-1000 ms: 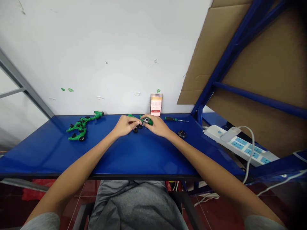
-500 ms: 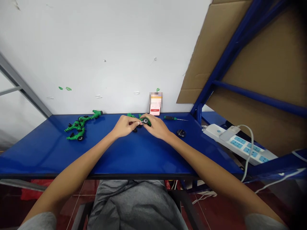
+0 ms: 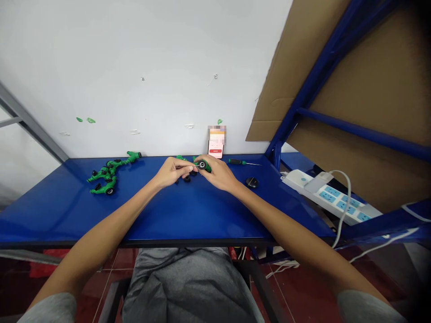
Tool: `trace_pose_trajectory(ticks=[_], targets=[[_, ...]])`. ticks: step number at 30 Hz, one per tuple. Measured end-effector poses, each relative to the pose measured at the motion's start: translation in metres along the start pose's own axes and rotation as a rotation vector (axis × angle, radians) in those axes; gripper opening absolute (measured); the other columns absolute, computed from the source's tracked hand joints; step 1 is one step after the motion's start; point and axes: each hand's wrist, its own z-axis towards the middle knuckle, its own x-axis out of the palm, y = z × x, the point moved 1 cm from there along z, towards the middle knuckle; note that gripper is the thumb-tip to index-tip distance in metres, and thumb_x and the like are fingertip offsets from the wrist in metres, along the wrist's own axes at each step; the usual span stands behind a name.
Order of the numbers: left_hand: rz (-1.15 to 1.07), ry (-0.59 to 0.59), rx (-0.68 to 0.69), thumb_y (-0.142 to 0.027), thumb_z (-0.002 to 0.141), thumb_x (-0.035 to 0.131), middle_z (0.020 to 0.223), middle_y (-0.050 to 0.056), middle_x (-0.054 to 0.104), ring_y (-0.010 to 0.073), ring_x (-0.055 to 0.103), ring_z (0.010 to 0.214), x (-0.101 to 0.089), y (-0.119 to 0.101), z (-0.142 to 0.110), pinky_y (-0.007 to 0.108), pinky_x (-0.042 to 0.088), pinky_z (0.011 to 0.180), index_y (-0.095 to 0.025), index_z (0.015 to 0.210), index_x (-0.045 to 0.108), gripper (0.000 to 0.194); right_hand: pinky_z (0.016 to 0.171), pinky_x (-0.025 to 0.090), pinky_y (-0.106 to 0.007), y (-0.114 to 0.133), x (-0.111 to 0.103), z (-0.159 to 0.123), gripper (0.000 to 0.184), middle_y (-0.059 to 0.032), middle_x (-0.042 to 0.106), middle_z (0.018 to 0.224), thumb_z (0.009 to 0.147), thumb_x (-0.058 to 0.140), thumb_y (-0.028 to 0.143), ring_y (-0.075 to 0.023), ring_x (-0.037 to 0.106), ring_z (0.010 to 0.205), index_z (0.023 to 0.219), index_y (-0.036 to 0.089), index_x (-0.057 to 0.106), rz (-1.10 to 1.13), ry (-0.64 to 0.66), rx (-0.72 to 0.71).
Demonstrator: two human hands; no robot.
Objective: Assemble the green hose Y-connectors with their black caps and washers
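Note:
My right hand (image 3: pixel 218 172) is closed around a green part with a black end (image 3: pixel 203 165); a pale ring shows on the face turned toward me. Pinched between the thumb and fingers of my left hand (image 3: pixel 173 172) is a thin metal rod (image 3: pixel 196 166), whose far tip meets the ring, though I cannot tell whether it goes inside. Behind and below my hands lie more green pieces (image 3: pixel 182 158) and small black pieces (image 3: pixel 186 178), partly hidden by my fingers.
Several green-and-black jointed parts (image 3: pixel 109 172) lie at the left of the blue table (image 3: pixel 202 215). A phone (image 3: pixel 216 148) leans on the wall. On the right are a screwdriver (image 3: pixel 237 161), a small black object (image 3: pixel 252 182) and a white power strip (image 3: pixel 332 197) with a cable.
The whole view has shifted slightly, with everything a little higher and further left. Both hands keep their grips, and the rod stays at the ringed end of the green part.

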Motion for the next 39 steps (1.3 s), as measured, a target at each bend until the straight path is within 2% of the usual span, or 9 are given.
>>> trace_pose_trajectory(ticks=[4,9,16,20,24,27,39], targets=[[-0.022,-0.014,0.024,-0.059,0.094,0.073,0.058,0.000,0.056,0.0113,0.047,0.056,0.002,-0.001,0.000,0.026,0.043,0.058,-0.011,0.095,0.085,0.049,0.085,0.051,-0.037,0.002,-0.003,-0.001,0.019,-0.0056,0.075,0.118,0.101,0.058,0.028,-0.0260,0.070,0.099,0.118,0.028,0.067,0.010,-0.027,-0.021],[-0.076,-0.038,0.047,-0.054,0.095,0.074,0.059,0.000,0.055,0.0111,0.047,0.057,0.008,-0.006,-0.002,0.026,0.041,0.058,-0.011,0.095,0.085,0.044,0.083,0.052,-0.036,0.010,-0.006,-0.001,0.019,-0.0039,0.078,0.111,0.101,0.061,0.034,-0.0251,0.071,0.094,0.117,0.027,0.067,0.123,-0.043,-0.017],[-0.041,-0.176,0.044,-0.049,0.094,0.075,0.054,-0.002,0.051,0.0108,0.045,0.054,-0.011,-0.008,-0.001,0.025,0.035,0.055,-0.012,0.093,0.085,0.039,0.091,0.052,-0.040,0.002,-0.020,0.007,0.023,-0.0041,0.078,0.115,0.100,0.061,0.035,-0.0279,0.072,0.103,0.119,0.026,0.070,0.113,-0.171,0.035],[0.089,-0.136,0.033,-0.048,0.095,0.070,0.056,0.000,0.056,0.0114,0.046,0.054,-0.005,-0.009,-0.001,0.025,0.036,0.054,-0.011,0.097,0.086,0.040,0.090,0.053,-0.041,-0.001,-0.018,0.006,0.023,-0.0042,0.078,0.119,0.100,0.060,0.029,-0.0289,0.072,0.105,0.121,0.028,0.070,0.028,-0.120,-0.023],[0.319,-0.126,0.069,-0.041,0.098,0.063,0.066,0.003,0.069,0.0126,0.050,0.057,0.006,-0.016,-0.003,0.025,0.038,0.056,-0.013,0.097,0.087,0.036,0.086,0.053,-0.041,-0.001,-0.011,0.002,0.027,-0.0059,0.077,0.122,0.099,0.059,0.025,-0.0289,0.072,0.101,0.124,0.029,0.069,-0.096,-0.073,-0.034],[0.437,-0.128,0.091,-0.036,0.099,0.061,0.069,0.002,0.073,0.0127,0.052,0.057,0.009,-0.020,-0.004,0.025,0.038,0.059,-0.015,0.093,0.086,0.033,0.084,0.052,-0.040,-0.002,-0.008,0.001,0.031,-0.0070,0.076,0.121,0.098,0.059,0.022,-0.0293,0.071,0.101,0.127,0.029,0.067,-0.159,-0.050,-0.036],[0.496,-0.106,0.122,-0.034,0.101,0.060,0.071,0.001,0.075,0.0131,0.057,0.058,0.006,-0.021,-0.004,0.026,0.040,0.061,-0.016,0.093,0.086,0.033,0.084,0.052,-0.039,0.001,-0.005,0.000,0.030,-0.0070,0.075,0.123,0.099,0.060,0.023,-0.0291,0.071,0.104,0.128,0.028,0.067,-0.141,-0.033,-0.024]])
